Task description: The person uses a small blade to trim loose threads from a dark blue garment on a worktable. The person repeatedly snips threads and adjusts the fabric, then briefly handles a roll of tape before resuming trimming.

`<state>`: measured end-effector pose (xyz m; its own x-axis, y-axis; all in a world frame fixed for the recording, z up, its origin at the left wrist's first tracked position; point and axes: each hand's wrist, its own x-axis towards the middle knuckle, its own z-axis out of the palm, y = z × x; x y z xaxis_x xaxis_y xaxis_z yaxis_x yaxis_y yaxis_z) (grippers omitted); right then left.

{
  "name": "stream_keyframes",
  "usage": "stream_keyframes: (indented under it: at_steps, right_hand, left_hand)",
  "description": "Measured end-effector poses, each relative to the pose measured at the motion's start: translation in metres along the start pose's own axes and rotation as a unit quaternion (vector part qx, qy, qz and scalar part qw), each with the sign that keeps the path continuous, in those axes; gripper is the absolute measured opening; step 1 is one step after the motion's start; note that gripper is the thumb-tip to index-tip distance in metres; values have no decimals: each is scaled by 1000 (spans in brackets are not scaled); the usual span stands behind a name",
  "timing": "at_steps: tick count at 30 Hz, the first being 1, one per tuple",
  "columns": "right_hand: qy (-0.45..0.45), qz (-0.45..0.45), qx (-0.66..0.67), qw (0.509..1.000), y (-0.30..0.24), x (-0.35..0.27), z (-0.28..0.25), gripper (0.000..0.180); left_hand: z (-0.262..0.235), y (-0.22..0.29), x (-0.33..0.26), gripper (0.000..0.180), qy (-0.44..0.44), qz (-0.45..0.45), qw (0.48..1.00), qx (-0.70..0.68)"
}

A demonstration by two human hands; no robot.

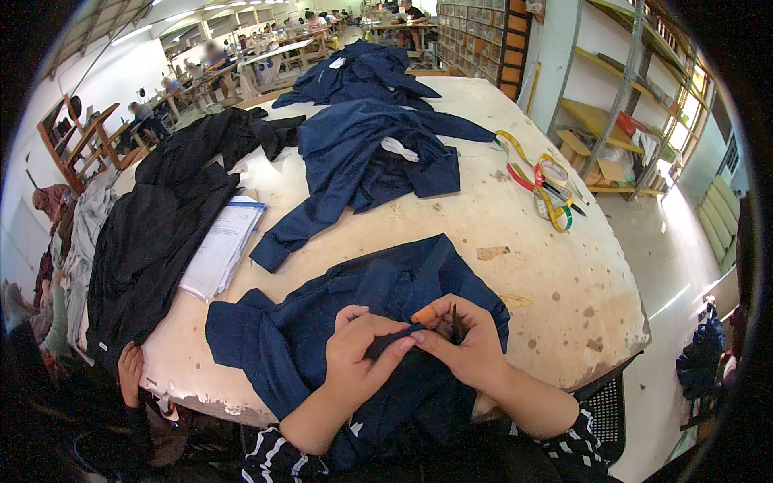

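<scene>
While both hands pinched the navy jacket (362,322) at lower centre, the left hand (358,358) gripped a fold and the right hand (471,346) held a dark tool; a slip could probably nick cloth.

- I saw a long workshop with white walls (137,72) and strip lights (133,34) overhead.
- Metal shelving (624,105) with yellow boards stood at my right, by a bright window (684,113).
- The floor (672,266) was pale and glossy.
- Wooden worktables (278,52) ran into the distance.
</scene>
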<state>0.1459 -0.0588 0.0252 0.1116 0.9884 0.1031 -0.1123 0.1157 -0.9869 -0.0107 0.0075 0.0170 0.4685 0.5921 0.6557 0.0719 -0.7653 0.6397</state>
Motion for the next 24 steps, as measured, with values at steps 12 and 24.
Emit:
stream_keyframes:
  at_steps: [12, 24]
  right_hand:
    - [-33, 35, 29, 998, 16, 11, -3, 43]
    - [-44, -51, -24, 997, -2, 5, -5, 35]
  left_hand:
    - [13, 2, -6, 16, 39, -46, 995, -78]
    - [17, 2, -11, 11, 84, -108, 958, -252]
